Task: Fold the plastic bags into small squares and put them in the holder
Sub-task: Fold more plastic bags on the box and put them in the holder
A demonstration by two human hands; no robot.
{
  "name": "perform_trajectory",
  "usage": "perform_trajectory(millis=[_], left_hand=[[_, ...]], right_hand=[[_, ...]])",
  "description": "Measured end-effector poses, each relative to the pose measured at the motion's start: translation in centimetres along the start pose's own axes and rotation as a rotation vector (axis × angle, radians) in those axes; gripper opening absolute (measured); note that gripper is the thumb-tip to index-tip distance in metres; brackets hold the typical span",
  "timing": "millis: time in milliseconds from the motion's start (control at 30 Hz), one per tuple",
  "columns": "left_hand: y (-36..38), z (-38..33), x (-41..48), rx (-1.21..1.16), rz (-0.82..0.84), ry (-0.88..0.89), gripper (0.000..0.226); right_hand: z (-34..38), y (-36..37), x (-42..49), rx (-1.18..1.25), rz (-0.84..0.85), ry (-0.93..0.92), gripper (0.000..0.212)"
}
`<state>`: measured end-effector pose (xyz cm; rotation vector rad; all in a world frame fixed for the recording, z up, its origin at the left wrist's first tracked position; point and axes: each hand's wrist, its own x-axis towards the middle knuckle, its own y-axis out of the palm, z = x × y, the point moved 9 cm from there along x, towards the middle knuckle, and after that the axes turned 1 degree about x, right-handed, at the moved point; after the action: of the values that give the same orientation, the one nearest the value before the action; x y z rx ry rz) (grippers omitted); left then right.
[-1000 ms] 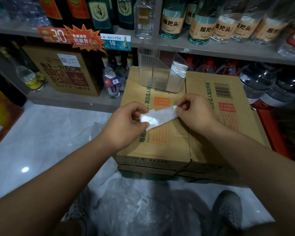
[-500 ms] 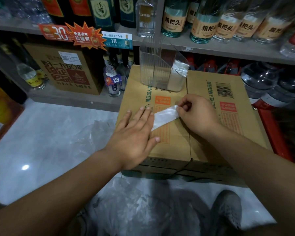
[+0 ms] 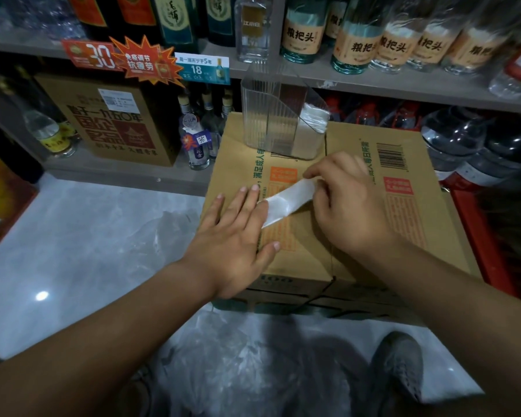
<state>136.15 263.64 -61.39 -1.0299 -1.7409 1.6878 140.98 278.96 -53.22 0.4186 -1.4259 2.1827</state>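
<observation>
Left hand: palm down, flat on the carton top, fingers straight and slightly spread, pointing to 12 o'clock. The fingertips press on the 8 o'clock end of the plastic bag. Nothing is gripped.
Right hand: knuckles up, fingers curled, thumb and fingertips pinching the 2 o'clock end of the bag. That end is lifted slightly off the card.

Surface: tiled floor, pale grey and glossy, with one light glare at 8 o'clock. Shelving runs across 12 o'clock, with rows of labelled bottles above it. More bottles and a brown printed box stand beneath at 10 o'clock. The cardboard carton stands on the floor at frame centre and serves as the work surface. It is matt brown with a centre seam, green and orange print and a barcode at 1 o'clock.

Loose plastic bags, thin, crumpled and translucent, lie on the floor at 6 o'clock. A grey shoe stands beside them at 5 o'clock.
Holder: clear ribbed plastic, slanted top, at 12 o'clock on the carton top. It has two compartments, and folded white squares are stacked in the right one.
The plastic bag is a narrow flat strip, whitish and semi-sheer, lying diagonally between the hands.
</observation>
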Motion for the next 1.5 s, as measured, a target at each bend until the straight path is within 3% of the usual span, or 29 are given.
perform_trajectory(millis=[200,400,467,567,933,1033,1133,1200,1300,1400,1500], left_hand=[[0.1,0.1,0.1,-0.010,0.008,-0.010,0.084],[-0.1,0.0,0.1,-0.070,-0.008,-0.015,0.088],[-0.7,0.0,0.0,-0.170,-0.033,0.003,0.084],[-2.8,1.1,0.1,-0.350,-0.137,0.008,0.069],[-4.3,3.1,0.8,-0.358,-0.256,0.151,0.015],[-5.0,2.1,0.3,-0.400,-0.317,0.203,0.024],[-5.5,1.4,0.2,-0.490,-0.342,0.246,0.017],[-5.4,1.6,0.4,-0.653,-0.331,0.209,0.016],[-4.8,1.7,0.6,-0.922,-0.238,0.162,0.035],[-4.1,1.6,0.8,-0.929,-0.171,0.142,0.048],[-3.4,2.0,1.2,-0.920,-0.169,0.122,0.039]], right_hand=[[2.4,-0.4,-0.8,0.028,-0.024,-0.102,0.026],[1.6,4.0,-2.0,0.059,0.340,-0.075,0.019],[1.1,4.6,-2.1,0.046,0.385,-0.053,0.019],[0.8,4.3,-1.7,0.059,0.396,-0.022,0.021],[1.1,4.2,-1.4,0.044,0.438,-0.009,0.025],[1.3,4.0,-1.6,0.035,0.442,-0.012,0.031],[1.5,3.7,-1.7,0.023,0.436,-0.028,0.024],[1.5,3.6,-1.7,0.030,0.431,-0.043,0.012],[1.3,3.6,-1.9,0.099,0.433,-0.028,0.007],[1.4,3.7,-2.2,0.190,0.458,-0.013,0.007],[1.3,3.7,-2.7,0.279,0.469,0.037,0.007]])
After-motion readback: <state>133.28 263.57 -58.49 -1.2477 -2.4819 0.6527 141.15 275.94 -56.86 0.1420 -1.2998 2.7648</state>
